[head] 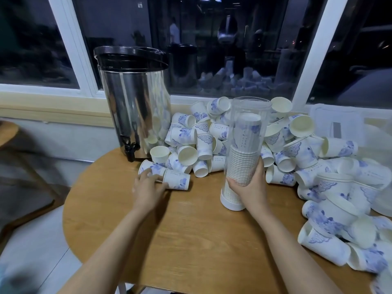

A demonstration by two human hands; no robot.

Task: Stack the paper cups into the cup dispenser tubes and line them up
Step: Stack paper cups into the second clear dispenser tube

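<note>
A clear cup dispenser tube (246, 132) stands upright on the wooden table (195, 234), holding a tall stack of upside-down paper cups. My right hand (250, 185) grips the tube low down, near its white base. My left hand (148, 185) reaches to a paper cup (177, 179) lying on its side at the near left edge of the heap, fingers curling onto its closed end. A big heap of loose white cups with blue print (199, 136) spreads behind the tube and along the right side (331, 200).
A steel drinks urn (135, 107) with a black lid and tap stands at the back left by the window. A translucent plastic box (335, 122) sits at the far right. A wooden chair (12, 141) is left of the table.
</note>
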